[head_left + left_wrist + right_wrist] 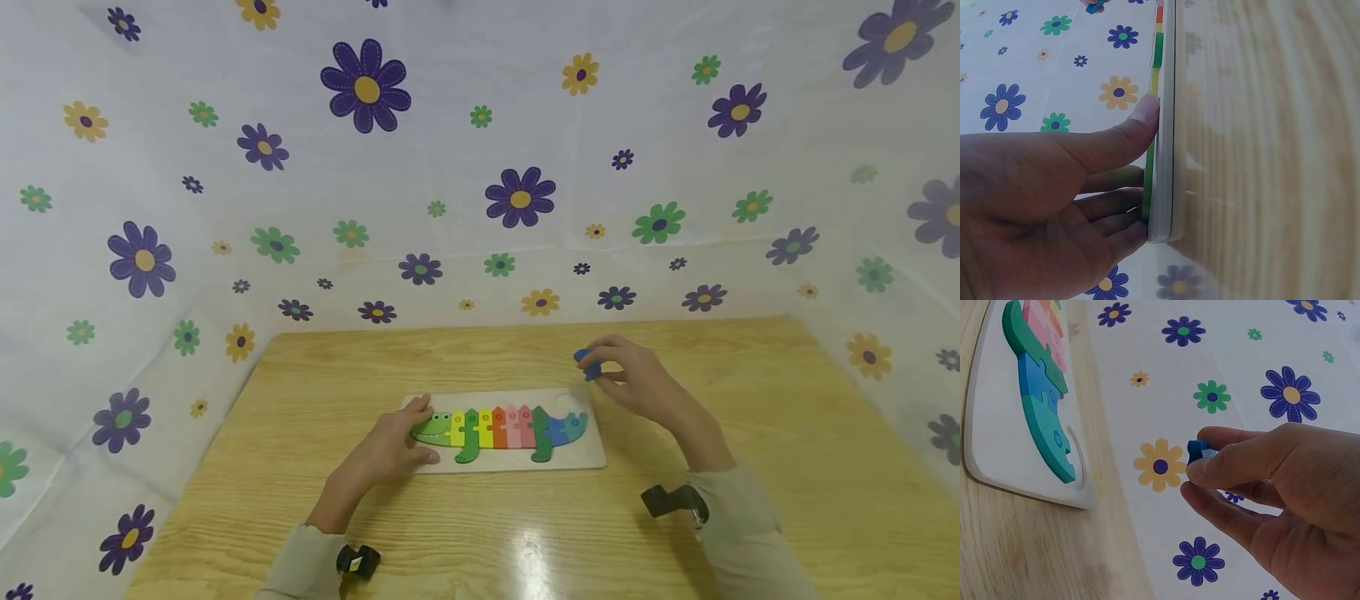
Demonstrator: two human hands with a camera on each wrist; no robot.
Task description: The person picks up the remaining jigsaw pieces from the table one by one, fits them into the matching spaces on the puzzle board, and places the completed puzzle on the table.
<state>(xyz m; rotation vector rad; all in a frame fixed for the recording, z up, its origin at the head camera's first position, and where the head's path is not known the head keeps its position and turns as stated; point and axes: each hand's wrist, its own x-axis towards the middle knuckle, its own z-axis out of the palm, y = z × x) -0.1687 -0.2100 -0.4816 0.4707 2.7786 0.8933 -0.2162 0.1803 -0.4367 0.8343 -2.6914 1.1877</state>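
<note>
A wooden crocodile puzzle board [581, 457] lies flat on the table, filled with colourful interlocking pieces from a green head [431, 432] to a blue tail [573, 427]. On the board's left end rests my left hand [382, 448]. Its thumb and fairly straight fingers press on the face around the head, as the left wrist view also shows. Above the table, beyond the board's far right corner, my right hand [637, 379] pinches a small blue puzzle piece [1195, 451] between thumb and fingertips. A curved recess [1077, 450] shows beside the tail.
The wooden table [465, 533] extends around the board on all sides. White curtains [450, 167] printed with flowers stand along its back and sides. Dark wrist mounts [675, 502] sit on both sleeves.
</note>
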